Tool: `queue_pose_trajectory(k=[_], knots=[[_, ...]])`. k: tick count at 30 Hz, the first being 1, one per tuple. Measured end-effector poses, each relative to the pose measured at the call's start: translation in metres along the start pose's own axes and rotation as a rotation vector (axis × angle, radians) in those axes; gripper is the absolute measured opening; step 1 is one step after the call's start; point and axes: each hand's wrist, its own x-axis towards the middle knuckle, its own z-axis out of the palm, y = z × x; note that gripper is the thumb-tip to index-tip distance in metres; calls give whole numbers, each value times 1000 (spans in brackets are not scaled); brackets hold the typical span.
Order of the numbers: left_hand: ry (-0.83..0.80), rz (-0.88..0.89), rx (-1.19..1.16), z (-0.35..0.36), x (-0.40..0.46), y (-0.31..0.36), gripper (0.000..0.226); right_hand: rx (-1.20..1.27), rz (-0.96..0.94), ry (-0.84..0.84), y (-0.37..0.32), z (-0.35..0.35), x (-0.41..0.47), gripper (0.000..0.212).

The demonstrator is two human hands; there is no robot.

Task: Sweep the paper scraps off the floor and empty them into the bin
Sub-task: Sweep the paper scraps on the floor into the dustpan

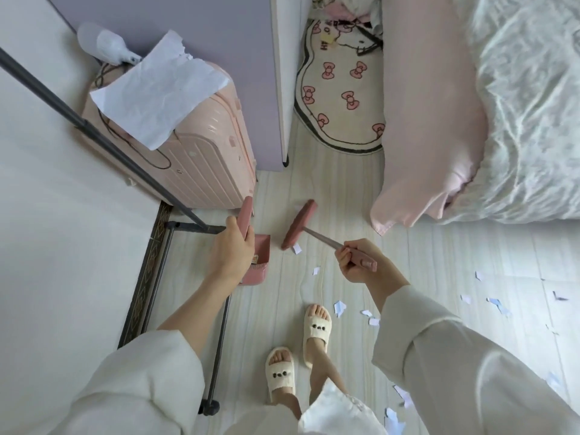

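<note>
My sleeves (470, 372) fill the foreground. Right hand (357, 262) wraps the broom (298, 226) handle; left hand (233, 243) grips the dustpan (259, 262) handle. One paper scrap (296, 248) touches the broom head; about a dozen more scraps (340, 307) lie right of my two slippers (317, 328). Dustpan label unreadable.

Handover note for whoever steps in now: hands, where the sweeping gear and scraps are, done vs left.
Left hand grips the dustpan handle; the dustpan stands on the floor by the rack.
Right hand grips the broom handle; the broom head is on the floor, one paper scrap at its edge.
Other scraps lie scattered near the feet and to the right.
Done: tools in hand. Left: sweep all scraps into the pan and empty it; no bin in view.
</note>
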Motion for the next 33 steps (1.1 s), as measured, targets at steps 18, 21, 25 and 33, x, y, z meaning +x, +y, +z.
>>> queue_pose_trajectory(k=[18,21,25,33], knots=[[-138,312,10,69,-165,38,29,-448,-238,517,139,-226,-151,23],[-153,333,29,83,-190,50,32,-615,-240,547,155,-254,-158,18],[-137,354,77,106,-224,61,34,-699,-237,501,157,-280,-166,11],[-149,334,142,135,-279,53,33,-116,-78,148,152,-320,-160,18]])
